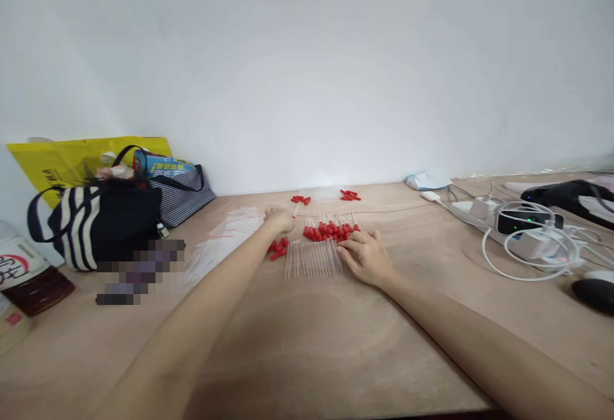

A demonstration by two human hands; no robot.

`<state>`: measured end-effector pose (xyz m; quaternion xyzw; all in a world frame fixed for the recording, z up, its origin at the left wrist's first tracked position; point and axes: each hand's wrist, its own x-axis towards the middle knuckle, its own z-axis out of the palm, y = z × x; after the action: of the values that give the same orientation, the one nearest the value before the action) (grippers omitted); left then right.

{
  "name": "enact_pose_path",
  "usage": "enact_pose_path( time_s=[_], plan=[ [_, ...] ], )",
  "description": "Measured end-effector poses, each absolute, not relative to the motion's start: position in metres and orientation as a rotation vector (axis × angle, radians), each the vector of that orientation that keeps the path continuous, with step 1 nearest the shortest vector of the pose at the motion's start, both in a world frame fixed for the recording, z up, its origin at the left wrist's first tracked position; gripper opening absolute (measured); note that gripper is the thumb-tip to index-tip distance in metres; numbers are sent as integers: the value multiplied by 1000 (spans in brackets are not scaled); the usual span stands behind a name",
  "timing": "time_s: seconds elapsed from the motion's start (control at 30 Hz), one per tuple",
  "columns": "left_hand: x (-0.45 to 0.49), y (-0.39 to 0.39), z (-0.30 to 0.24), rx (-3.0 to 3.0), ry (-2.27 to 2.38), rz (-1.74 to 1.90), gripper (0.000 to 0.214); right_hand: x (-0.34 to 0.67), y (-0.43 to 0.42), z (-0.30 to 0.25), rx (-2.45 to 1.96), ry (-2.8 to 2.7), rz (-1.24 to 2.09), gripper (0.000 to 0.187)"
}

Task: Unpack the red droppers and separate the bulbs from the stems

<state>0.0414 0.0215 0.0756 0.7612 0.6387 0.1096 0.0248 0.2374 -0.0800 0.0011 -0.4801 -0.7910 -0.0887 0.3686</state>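
A row of clear glass dropper tubes [313, 259] lies side by side on the wooden table [307, 343]. Behind the tubes sits a cluster of droppers with red rubber bulbs [330, 231]. My right hand [365, 255] rests flat at the right end of the tube row, fingertips touching it. My left hand [279, 218] is curled into a loose fist just left of the cluster, above a few loose red bulbs [279, 248]; what it holds cannot be seen. More red bulbs [350, 195] lie near the wall.
Clear plastic sleeves [225, 236] lie left of the tubes. A striped black-and-white bag [103, 222] and a yellow bag [71, 161] stand at the left. A bottle [29, 273] sits at the left edge. A power strip with chargers and white cables [527, 231] fills the right.
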Motion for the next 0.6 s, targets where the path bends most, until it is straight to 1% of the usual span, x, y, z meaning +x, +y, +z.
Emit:
enact_pose_path(
  time_s=[0.13,0.17,0.27,0.33,0.4,0.47,0.53,0.6],
  plan=[
    [23,-16,86,2415,1900,429,19,239,-76,-4,-1211,-1889,-264,22],
    [19,-27,83,2438,1851,481,18,239,-75,-4,-1187,-1843,-277,26],
    [10,-54,65,2573,1571,825,10,239,-77,-3,-1107,-1778,-305,51],
    [7,-64,49,2671,1412,980,11,239,-80,-2,-1074,-1835,-327,58],
    [6,-69,35,2738,1280,1107,15,238,-82,0,-1052,-1949,-359,54],
    [7,-72,24,2774,1169,1208,18,236,-84,2,-1020,-2049,-390,43],
    [10,-74,17,2815,1066,1250,17,235,-84,2,-984,-2109,-397,32],
    [13,-76,14,2874,991,1246,15,234,-84,1,-950,-2141,-382,24]
  ],
)
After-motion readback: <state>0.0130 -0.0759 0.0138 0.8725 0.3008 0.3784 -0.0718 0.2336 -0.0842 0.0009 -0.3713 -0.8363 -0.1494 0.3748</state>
